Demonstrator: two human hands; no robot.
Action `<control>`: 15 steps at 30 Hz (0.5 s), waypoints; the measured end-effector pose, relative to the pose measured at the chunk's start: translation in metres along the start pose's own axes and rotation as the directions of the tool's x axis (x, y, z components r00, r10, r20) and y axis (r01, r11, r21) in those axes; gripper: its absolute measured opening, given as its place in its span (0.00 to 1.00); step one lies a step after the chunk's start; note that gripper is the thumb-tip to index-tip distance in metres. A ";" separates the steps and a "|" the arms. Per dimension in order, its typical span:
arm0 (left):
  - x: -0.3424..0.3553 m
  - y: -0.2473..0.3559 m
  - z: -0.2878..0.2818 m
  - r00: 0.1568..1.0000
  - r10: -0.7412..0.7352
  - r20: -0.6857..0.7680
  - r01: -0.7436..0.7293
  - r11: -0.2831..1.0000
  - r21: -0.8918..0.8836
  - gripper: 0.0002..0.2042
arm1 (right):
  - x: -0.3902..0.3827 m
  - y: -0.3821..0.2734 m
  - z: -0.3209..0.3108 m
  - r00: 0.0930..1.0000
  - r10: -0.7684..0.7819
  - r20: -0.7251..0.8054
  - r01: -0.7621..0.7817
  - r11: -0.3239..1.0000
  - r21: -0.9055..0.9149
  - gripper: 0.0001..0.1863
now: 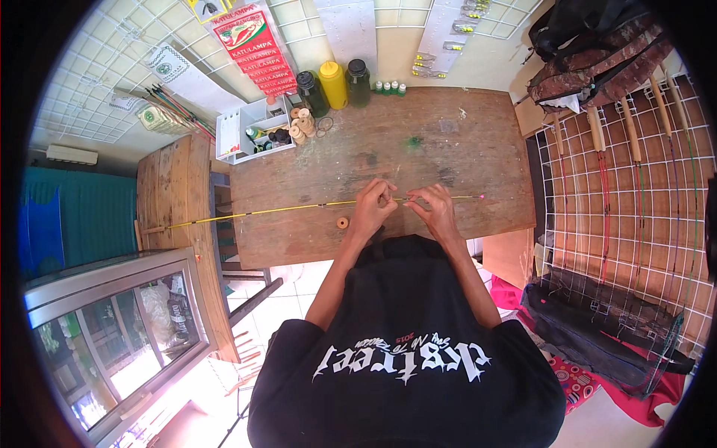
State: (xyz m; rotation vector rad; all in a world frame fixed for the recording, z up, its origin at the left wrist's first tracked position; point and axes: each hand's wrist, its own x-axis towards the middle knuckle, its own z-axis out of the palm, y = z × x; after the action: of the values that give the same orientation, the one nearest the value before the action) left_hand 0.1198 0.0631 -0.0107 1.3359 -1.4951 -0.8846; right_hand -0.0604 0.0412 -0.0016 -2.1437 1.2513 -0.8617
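A long, thin yellow rod point(284, 207) with dark bands lies crosswise over the wooden table, running from the side bench at the left to a small pink tip at the right. My left hand point(376, 207) is closed in a pinch on the rod near its right part. Just to its right, my right hand point(431, 205) also pinches at the rod, thumb and forefinger close together; any fine thread or small piece between the fingers is too small to make out. A small wooden spool point(343, 222) lies below the rod, left of my left hand.
The table point(478, 149) carries a white organizer box point(231, 138), wooden spools point(297, 131), dark jars, a yellow bottle point(333, 85) and small green bottles at the back. Rods hang on a right-hand grid point(657, 187) beside bags. A glass-fronted case point(119, 343) stands at lower left.
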 end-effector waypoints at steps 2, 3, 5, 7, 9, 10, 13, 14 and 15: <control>0.000 -0.001 0.001 1.000 0.010 -0.004 -0.010 1.000 0.007 0.10 | 0.001 -0.002 0.002 1.000 0.026 0.001 -0.026 0.999 -0.024 0.12; -0.001 -0.002 0.001 1.000 0.020 -0.008 -0.020 1.000 0.015 0.10 | 0.001 -0.003 0.002 0.999 0.052 0.002 -0.052 0.998 -0.047 0.13; -0.001 -0.001 0.001 1.000 0.024 -0.004 -0.024 1.000 0.018 0.10 | 0.002 -0.003 0.003 0.994 0.107 0.035 -0.106 0.994 -0.041 0.13; -0.002 -0.002 0.001 1.000 0.028 0.001 -0.028 0.999 0.021 0.10 | 0.002 -0.002 0.005 0.985 0.161 0.068 -0.159 0.987 -0.038 0.13; -0.003 -0.003 0.002 0.999 0.041 0.013 -0.041 0.999 0.016 0.09 | 0.002 0.000 0.007 0.969 0.238 0.067 -0.237 0.971 -0.030 0.13; -0.003 0.000 0.002 0.999 0.041 0.014 -0.041 0.999 0.015 0.09 | 0.002 0.001 0.008 0.969 0.239 0.067 -0.237 0.971 -0.030 0.13; -0.003 0.004 0.001 0.999 0.011 0.048 -0.013 0.999 0.041 0.09 | 0.003 0.007 0.010 0.949 0.286 0.131 -0.291 0.957 0.018 0.12; -0.003 0.002 0.002 0.999 0.024 0.039 -0.025 0.999 0.039 0.09 | 0.004 0.011 0.012 0.941 0.301 0.152 -0.314 0.947 0.072 0.10; -0.003 0.001 0.003 0.999 0.037 0.031 -0.038 0.999 0.036 0.09 | 0.003 0.013 0.014 0.933 0.315 0.173 -0.338 0.933 0.125 0.09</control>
State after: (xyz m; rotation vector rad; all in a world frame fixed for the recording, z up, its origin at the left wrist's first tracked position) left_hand 0.1167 0.0658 -0.0110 1.3222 -1.5617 -0.8608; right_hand -0.0567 0.0336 -0.0193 -1.7764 1.3662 -0.6192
